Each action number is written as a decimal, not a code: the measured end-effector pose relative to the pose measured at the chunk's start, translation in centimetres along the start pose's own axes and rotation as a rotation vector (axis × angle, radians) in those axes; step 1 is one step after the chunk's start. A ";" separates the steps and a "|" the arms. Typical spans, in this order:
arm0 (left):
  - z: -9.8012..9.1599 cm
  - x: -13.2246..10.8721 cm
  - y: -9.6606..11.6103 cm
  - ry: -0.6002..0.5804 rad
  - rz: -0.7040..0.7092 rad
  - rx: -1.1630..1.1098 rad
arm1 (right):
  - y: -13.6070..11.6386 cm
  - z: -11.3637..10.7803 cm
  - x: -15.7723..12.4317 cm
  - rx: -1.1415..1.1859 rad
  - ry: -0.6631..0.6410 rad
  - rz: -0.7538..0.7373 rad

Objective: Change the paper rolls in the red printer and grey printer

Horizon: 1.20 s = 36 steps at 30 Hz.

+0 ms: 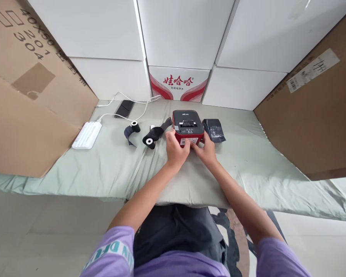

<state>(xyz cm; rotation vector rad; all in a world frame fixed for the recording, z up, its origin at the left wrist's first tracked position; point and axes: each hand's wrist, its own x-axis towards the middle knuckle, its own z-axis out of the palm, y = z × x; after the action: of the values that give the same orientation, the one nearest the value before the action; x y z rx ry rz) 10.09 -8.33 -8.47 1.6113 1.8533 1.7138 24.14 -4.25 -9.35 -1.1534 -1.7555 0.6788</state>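
Observation:
A small red and black label printer stands on the green cloth, its dark top facing up and a white sticker on its front. My left hand is closed on its left front corner, thumb near the sticker. On the other side, my right hand grips the right front corner, with some fingertips hidden behind the casing. Just left of the printer lies an unrolled black ribbon with white cores. Another black ribbon roll rests further left. Close by my right hand is a black packet with a printed label.
A white power bank with a white cable and a black phone lie at the left. Cardboard boxes flank the cloth-covered table. White boxes are stacked along the back.

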 end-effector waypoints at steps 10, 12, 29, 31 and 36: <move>-2.9 2.9 -2.5 -0.173 -0.218 -0.206 | -6.2 1.2 -5.7 -0.185 -0.019 -0.506; -2.5 4.6 -3.4 -0.268 -0.201 -0.272 | -7.9 3.0 -6.8 -0.181 -0.442 -0.951; 0.3 5.3 -5.5 -0.356 -0.215 -0.364 | -9.8 12.9 -10.8 0.016 -1.208 -1.299; 0.2 5.3 -5.3 -0.370 -0.218 -0.377 | -9.9 12.9 -10.9 0.011 -1.194 -1.299; 0.0 5.3 -5.4 -0.387 -0.180 -0.396 | -10.3 12.8 -11.2 -0.063 -1.188 -1.328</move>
<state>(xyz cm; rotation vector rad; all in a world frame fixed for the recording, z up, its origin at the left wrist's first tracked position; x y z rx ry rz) 4.73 -3.16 -9.96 1.4394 1.3336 1.4508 10.13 -18.33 -10.96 0.7513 -2.8962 0.4045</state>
